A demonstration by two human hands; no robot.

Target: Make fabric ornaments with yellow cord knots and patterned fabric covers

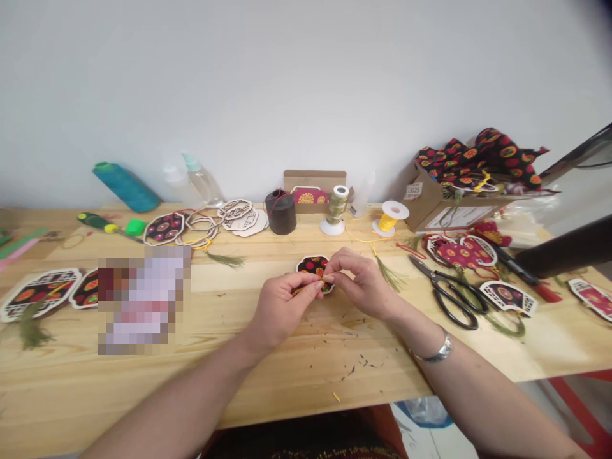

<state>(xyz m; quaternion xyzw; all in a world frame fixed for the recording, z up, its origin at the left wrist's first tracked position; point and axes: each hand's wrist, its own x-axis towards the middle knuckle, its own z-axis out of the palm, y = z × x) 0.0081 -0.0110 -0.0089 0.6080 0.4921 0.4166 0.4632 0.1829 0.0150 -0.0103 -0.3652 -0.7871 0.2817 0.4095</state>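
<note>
My left hand (282,306) and right hand (361,287) meet fingertip to fingertip, each pinched nearly closed with thumb against finger. They seem to have hold of a yellow cord (297,291), a bit of which shows under my left fingers; the spot where the tips meet is too small to make out fully. The patterned ornament (310,264) lies right behind my fingers, its pale rim showing past them and its lower part hidden, so I cannot tell whether it rests on the table (268,395) or hangs a little off it. I judge the cord to be light, limp and apt to slip, best nipped with the very tips close to the ornament. The ornament looks light and stiff, with a thin rim that could crack if bent, so I would take it by its outer edge, flat between thumb and finger. Beyond my grip stand the black spool (281,213) and the green thread spool (338,207), well apart from it. To the right, past my right hand, a loose tassel (389,274) is near enough to snag, with the scissors (434,277) beyond. Nearer to me, below the grip, are dark scraps (362,362), then the table's front edge. I judge there is more room for a pull leftward than rightward.
</note>
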